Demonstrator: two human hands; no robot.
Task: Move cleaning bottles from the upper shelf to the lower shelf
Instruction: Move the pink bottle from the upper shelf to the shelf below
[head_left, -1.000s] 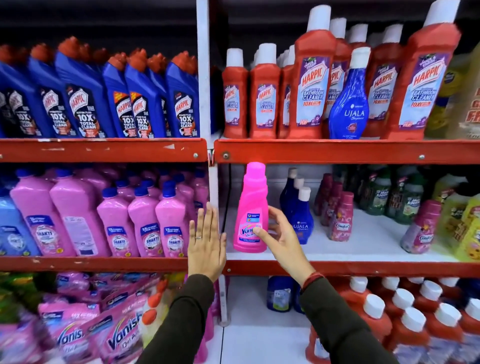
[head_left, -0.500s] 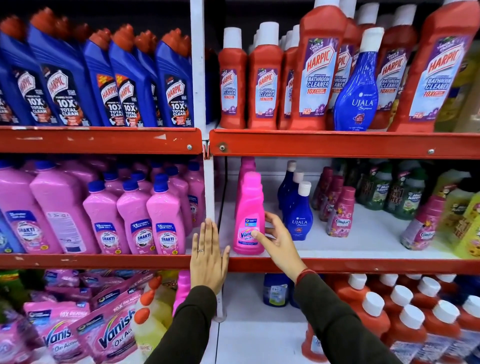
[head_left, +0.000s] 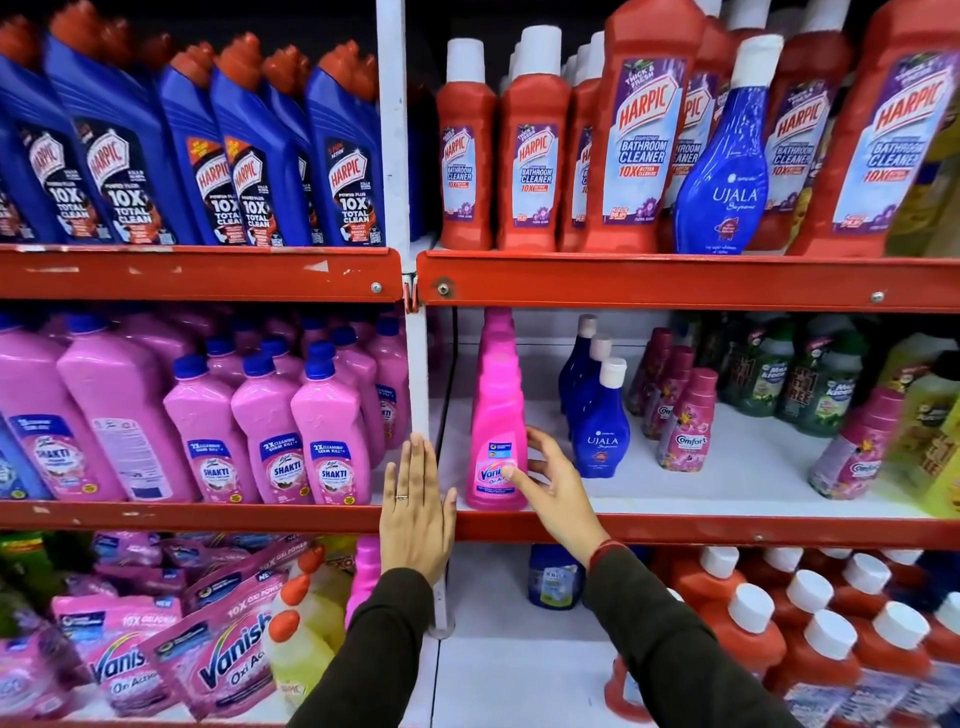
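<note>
A pink Vanish bottle (head_left: 496, 415) stands upright at the front left of the middle shelf (head_left: 727, 530), with another pink bottle right behind it. My right hand (head_left: 556, 493) holds it low down, thumb on the label and fingers round its right side. My left hand (head_left: 415, 509) is flat and open, fingers together, against the white upright post (head_left: 418, 364) and the shelf's red edge. On the upper shelf (head_left: 675, 283) stand red Harpic bathroom cleaner bottles (head_left: 636, 145) and one blue Ujala bottle (head_left: 727, 171).
Blue Ujala bottles (head_left: 597, 431) stand just right of the pink bottle, then Comfort bottles (head_left: 688, 431) and green bottles (head_left: 810, 384). Pink Shakti bottles (head_left: 327, 436) fill the left bay. Bare white shelf (head_left: 753, 467) shows right of the Ujala bottles. Red bottles with white caps (head_left: 810, 639) sit below.
The view has moved closer and a little lower. My right hand stays on the pink bottle, which now stands right in front of a second pink bottle. My left hand has barely moved.
</note>
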